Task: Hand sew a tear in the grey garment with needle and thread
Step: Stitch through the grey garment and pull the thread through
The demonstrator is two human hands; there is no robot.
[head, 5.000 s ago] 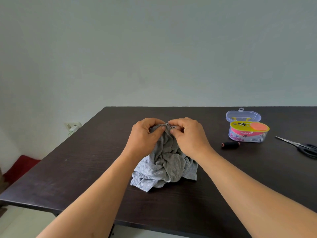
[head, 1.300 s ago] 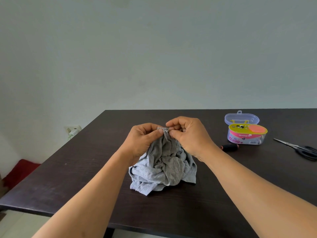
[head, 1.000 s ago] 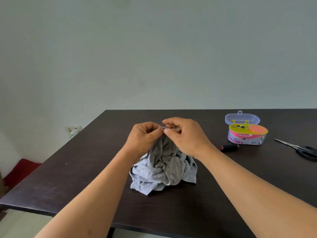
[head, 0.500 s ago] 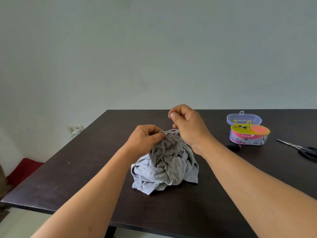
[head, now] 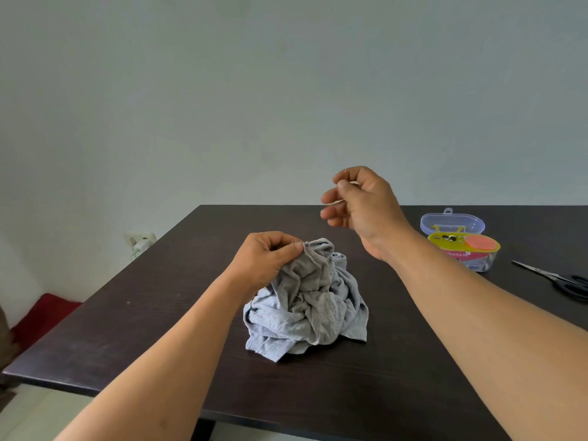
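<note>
The right hand [head: 366, 208] has lifted up high, its fingers pinching the needle, pulling a stitch tight. The left hand [head: 265, 259] pinches the grey garment [head: 311, 300] on the tabletop [head: 159, 313].

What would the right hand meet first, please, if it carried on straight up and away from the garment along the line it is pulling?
Nothing, as far as the picture shows. The right hand is raised above the grey garment, with only bare wall behind; depth is unclear.
</note>
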